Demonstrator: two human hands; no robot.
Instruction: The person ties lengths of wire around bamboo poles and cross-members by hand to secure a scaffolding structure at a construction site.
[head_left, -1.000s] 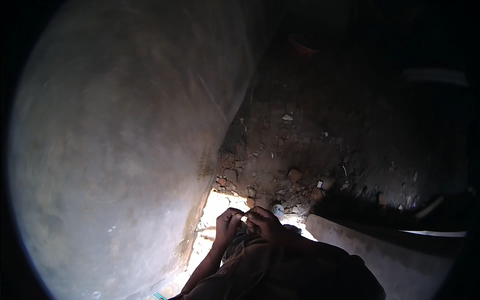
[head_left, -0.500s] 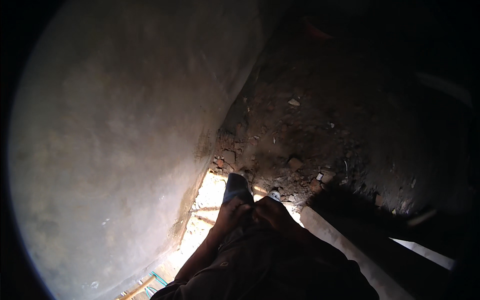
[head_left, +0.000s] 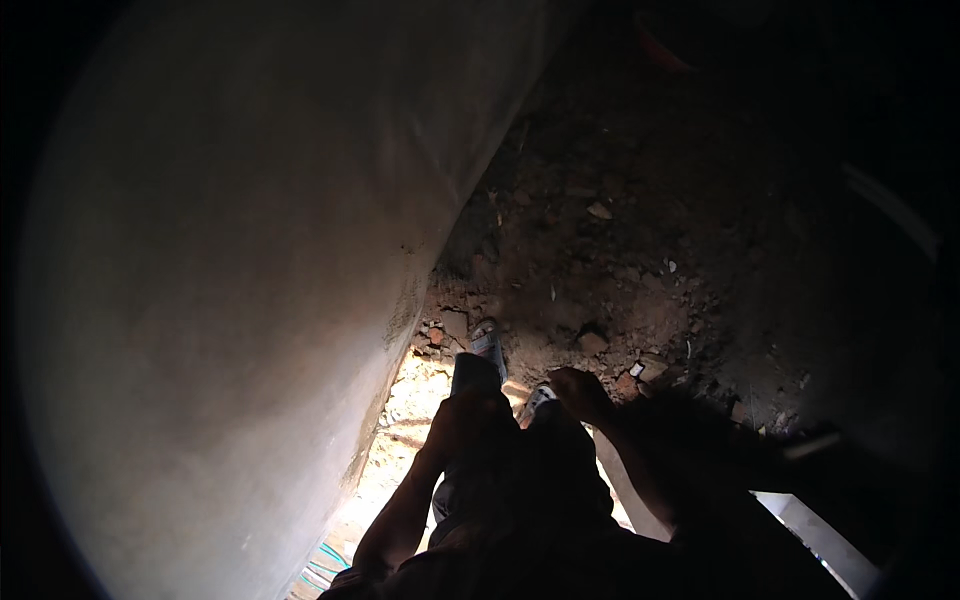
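My left hand is a dark shape at my left thigh, just behind a flat, blue-grey, straight-edged piece. Whether that piece is trouser cloth or something held, I cannot tell; shadow hides these fingers. Out to the right, my right hand hangs beside the right shoe, its fingers curled in. Anything inside that hand is hidden. The left shoe stands farther forward on the rubble.
A smooth grey wall rises close on my left. Broken bricks and stones litter the dark earth floor ahead. Bright sunlit ground lies by my left leg, with turquoise cords behind. A pale slab edge is at my right.
My hands were together at my front; now they are apart. The right hand has moved outward to the right, the left slightly left. The left shoe now shows farther forward.
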